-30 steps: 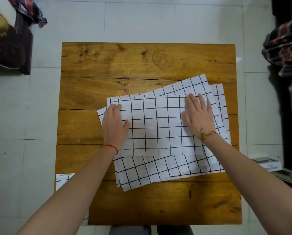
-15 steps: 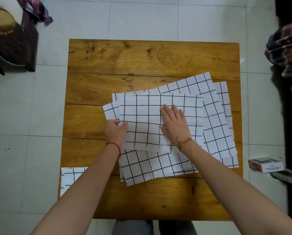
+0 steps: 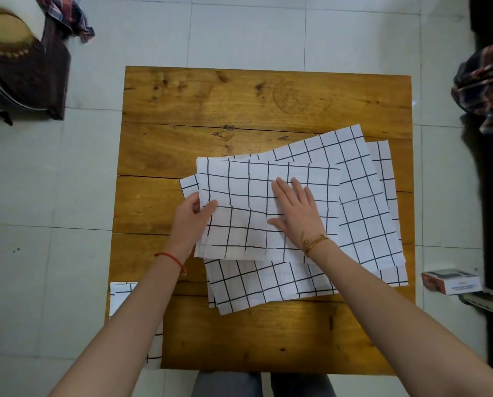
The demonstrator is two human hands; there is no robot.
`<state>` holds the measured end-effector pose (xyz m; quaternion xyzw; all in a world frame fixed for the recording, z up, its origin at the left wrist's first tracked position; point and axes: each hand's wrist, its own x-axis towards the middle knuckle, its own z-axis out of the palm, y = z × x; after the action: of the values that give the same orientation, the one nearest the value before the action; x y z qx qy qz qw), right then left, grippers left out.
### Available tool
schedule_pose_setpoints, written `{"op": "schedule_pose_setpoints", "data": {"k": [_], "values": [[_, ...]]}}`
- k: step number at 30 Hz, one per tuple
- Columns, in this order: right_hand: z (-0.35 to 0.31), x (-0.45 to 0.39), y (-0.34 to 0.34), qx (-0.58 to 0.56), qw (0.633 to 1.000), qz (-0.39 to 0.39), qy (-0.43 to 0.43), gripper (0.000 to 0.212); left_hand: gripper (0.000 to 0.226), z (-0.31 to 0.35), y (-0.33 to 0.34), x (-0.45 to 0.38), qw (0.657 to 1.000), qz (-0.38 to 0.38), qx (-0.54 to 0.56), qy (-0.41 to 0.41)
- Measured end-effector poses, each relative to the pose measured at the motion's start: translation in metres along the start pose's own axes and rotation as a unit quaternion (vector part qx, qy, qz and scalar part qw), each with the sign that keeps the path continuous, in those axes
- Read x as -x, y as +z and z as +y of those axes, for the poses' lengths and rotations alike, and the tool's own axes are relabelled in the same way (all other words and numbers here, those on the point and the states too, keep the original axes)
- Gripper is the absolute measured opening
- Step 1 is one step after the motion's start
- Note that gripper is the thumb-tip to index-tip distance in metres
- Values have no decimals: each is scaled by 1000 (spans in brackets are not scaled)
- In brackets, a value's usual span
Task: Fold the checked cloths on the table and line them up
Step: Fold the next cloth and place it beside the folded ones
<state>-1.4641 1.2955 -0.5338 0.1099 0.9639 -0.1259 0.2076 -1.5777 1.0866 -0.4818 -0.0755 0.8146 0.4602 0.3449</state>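
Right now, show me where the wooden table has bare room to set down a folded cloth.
Bare wood: the far strip of the square wooden table beyond the white black-checked cloths, the left side, and the near edge. The middle and right are crowded with cloths and both hands; another checked cloth covers the near-left corner.

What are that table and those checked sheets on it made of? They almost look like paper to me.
The table looks like solid wood planks with a glossy varnish: knots, grain and seams between boards show, plus a sheen. The checked cloths seem thin woven fabric, white with black grid lines; they lie very flat with crisp edges, so stiff cloth or paper-like material cannot be ruled out.
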Motion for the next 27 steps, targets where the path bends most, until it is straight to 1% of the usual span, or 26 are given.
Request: {"op": "schedule_pose_setpoints", "data": {"k": [1, 2, 3, 4, 7, 9, 10, 13, 14, 15, 16, 17, 18, 19, 20, 21, 22, 23, 24, 25, 26, 27], "values": [[-3, -1, 1, 0, 1000, -3, -2, 85, 25, 4, -3, 6, 999, -4, -13, 33], [-7, -2, 1, 1, 1000, -6, -5, 85, 18, 9, -5, 12, 998, -19, -25, 62], [-11, -4, 2, 5, 1000, -7, -7, 85, 10, 15, -7, 18, 995, -39, -35, 82], [-15, -5, 3, 12, 1000, -7, -9, 85, 8, 19, -7, 23, 993, -59, -44, 93], [-28, -9, 5, 25, 1000, -6, -13, 86, 19, 30, 3, 35, 983, -101, -79, 129], [-31, -10, 5, 26, 1000, -5, -15, 84, 18, 34, 17, 39, 971, -119, -118, 168], [-31, -10, 4, 19, 1000, 0, -15, 81, 22, 36, 26, 40, 965, -131, -129, 185], [-24, -4, 0, 5, 1000, 23, -1, 69, 59, 42, 58, 41, 955, -165, -135, 208], [-20, 1, -3, -15, 999, 47, 17, 66, 68, 44, 69, 41, 954, -172, -135, 205], [-14, 7, -6, -63, 993, 83, 47, 64, 74, 46, 80, 41, 955, -182, -129, 197], [-6, 13, -9, -132, 981, 118, 83, 61, 79, 47, 91, 41, 956, -192, -120, 187], [4, 19, -10, -198, 964, 136, 116, 52, 83, 48, 101, 42, 957, -202, -109, 178], [13, 24, -13, -252, 945, 141, 151, 36, 87, 47, 110, 42, 957, -210, -101, 171], [22, 28, -14, -314, 922, 134, 183, 13, 90, 46, 118, 43, 957, -215, -97, 167], [26, 31, -17, -382, 888, 137, 216, 13, 91, 45, 125, 43, 957, -219, -98, 164], [29, 33, -20, -446, 845, 154, 254, 32, 91, 42, 131, 44, 957, -220, -101, 161], [31, 35, -23, -494, 803, 160, 293, 42, 89, 39, 135, 44, 957, -218, -108, 160], [35, 35, -23, -516, 779, 162, 318, 48, 85, 34, 136, 45, 957, -210, -118, 163], [39, 36, -23, -524, 766, 155, 339, 58, 78, 29, 136, 46, 957, -195, -131, 170], [44, 35, -22, -527, 760, 145, 350, 68, 71, 22, 133, 46, 956, -174, -149, 181], [48, 36, -19, -523, 764, 142, 350, 69, 63, 15, 129, 46, 955, -151, -171, 192], [52, 36, -17, -512, 773, 146, 345, 61, 58, 7, 123, 46, 951, -129, -197, 201]]}}
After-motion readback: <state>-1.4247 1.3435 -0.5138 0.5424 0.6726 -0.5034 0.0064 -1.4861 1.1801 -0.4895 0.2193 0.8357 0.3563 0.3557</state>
